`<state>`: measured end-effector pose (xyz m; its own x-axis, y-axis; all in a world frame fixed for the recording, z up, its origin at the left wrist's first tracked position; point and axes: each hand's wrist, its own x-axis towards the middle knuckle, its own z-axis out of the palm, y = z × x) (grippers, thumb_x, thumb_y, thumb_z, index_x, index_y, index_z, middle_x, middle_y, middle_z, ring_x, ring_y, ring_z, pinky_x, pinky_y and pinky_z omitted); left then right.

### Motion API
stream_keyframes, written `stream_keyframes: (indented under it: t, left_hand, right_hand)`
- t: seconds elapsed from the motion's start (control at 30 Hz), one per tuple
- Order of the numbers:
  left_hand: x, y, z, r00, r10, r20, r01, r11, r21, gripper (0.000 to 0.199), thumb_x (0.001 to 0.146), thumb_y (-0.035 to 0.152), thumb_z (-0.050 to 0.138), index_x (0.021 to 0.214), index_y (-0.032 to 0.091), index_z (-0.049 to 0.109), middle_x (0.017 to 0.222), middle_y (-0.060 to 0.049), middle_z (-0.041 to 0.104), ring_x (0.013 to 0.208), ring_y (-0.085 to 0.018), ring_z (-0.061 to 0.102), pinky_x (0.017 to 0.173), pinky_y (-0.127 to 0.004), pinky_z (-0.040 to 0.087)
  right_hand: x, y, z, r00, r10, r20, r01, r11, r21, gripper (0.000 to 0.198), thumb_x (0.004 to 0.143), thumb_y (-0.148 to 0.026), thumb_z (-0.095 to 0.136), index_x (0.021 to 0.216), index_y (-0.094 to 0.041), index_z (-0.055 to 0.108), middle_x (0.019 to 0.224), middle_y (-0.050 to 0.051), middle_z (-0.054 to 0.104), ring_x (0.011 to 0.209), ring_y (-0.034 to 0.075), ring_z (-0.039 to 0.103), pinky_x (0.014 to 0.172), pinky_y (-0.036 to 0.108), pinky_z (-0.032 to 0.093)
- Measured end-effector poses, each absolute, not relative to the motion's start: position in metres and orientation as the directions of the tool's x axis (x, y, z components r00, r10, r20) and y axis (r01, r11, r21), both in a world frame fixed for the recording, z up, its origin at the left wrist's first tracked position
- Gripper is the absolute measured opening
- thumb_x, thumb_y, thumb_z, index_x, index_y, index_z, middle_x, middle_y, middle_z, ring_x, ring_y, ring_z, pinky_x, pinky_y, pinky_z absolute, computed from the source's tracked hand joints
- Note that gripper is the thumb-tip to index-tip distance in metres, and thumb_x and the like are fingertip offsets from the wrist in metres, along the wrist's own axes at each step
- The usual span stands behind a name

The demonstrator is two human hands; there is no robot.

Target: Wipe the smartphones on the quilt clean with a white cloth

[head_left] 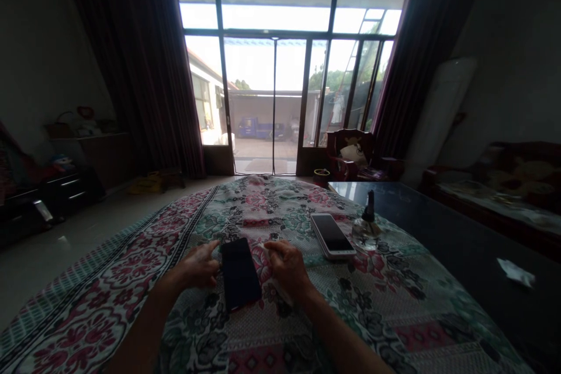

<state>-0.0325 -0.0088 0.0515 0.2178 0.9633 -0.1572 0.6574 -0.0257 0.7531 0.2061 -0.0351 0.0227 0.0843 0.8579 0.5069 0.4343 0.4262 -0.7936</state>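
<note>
A dark smartphone [240, 274] lies flat on the patterned cloth, its dark screen upward, between my two hands. My left hand [199, 265] is just left of it, index finger stretched out toward its upper left edge and the other fingers loosely bent. Whether it touches the phone I cannot tell. To the phone's right, my right hand [286, 266] is closed, fingertips pressed together; a pale bit shows by them, too small to name. Farther right lies a white-framed phone [332, 235], beside a clear glass bottle [366, 232] with a black top.
The floral tablecloth [315, 333] covers the surface under my hands. A dark glossy tabletop [442, 245] adjoins on the right, with crumpled white paper [516, 273] on it. Beyond stand a wooden chair [350, 155], dark curtains [144, 70] and a glazed door [274, 105].
</note>
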Motion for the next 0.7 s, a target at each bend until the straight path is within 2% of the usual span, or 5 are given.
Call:
stream_keyframes:
  t: [0.1,0.23,0.37,0.47,0.7]
  left_hand:
    - [-0.020,-0.015,0.056,0.313,0.903,-0.294,0.505,0.104,0.857,0.091,0.073,0.030,0.053,0.152,0.006,0.013,0.081,-0.009,0.076,0.076,-0.026,0.074,0.057,-0.027,0.052]
    - [-0.012,-0.018,0.065,0.370,0.918,-0.145,0.424,-0.027,0.905,0.088,0.073,0.032,0.057,0.150,0.007,0.022,0.089,-0.010,0.075,0.077,-0.024,0.072,0.062,-0.029,0.053]
    - [-0.006,-0.016,0.068,0.446,0.893,0.054,0.642,-0.362,0.676,0.078,0.064,0.020,0.059,0.141,0.015,0.047,0.118,-0.012,0.069,0.106,-0.030,0.065,0.091,-0.038,0.050]
    - [0.009,-0.017,0.066,0.609,0.793,0.012,0.692,-0.538,0.482,0.088,0.057,0.015,0.066,0.143,0.019,0.045,0.151,-0.012,0.040,0.139,-0.036,0.034,0.114,-0.047,0.029]
    - [0.039,-0.021,0.061,0.657,0.724,-0.211,0.751,-0.653,0.099,0.103,0.059,0.017,0.067,0.151,0.023,0.023,0.160,-0.009,0.019,0.145,-0.038,0.014,0.112,-0.065,0.017]
  right_hand:
    - [0.207,-0.035,0.023,0.093,0.861,0.500,0.425,0.420,-0.802,0.027,0.077,-0.014,0.052,0.085,-0.021,0.077,0.085,0.005,0.073,0.081,0.018,0.067,0.077,0.028,0.051]
    - [0.214,-0.032,0.025,0.131,0.861,0.492,0.422,0.400,-0.813,0.027,0.077,-0.015,0.052,0.086,-0.020,0.077,0.086,0.006,0.072,0.083,0.019,0.067,0.078,0.030,0.051]
    - [0.223,-0.027,0.026,0.181,0.866,0.466,0.421,0.360,-0.832,0.028,0.077,-0.015,0.051,0.088,-0.019,0.077,0.090,0.007,0.073,0.087,0.021,0.067,0.082,0.031,0.051]
    - [0.226,-0.024,0.024,0.193,0.872,0.450,0.424,0.339,-0.840,0.028,0.077,-0.015,0.051,0.088,-0.019,0.076,0.091,0.007,0.073,0.088,0.021,0.067,0.083,0.032,0.051]
    - [0.226,-0.024,0.020,0.189,0.884,0.427,0.443,0.311,-0.841,0.030,0.077,-0.016,0.049,0.090,-0.016,0.076,0.093,0.009,0.073,0.090,0.021,0.067,0.084,0.031,0.050]
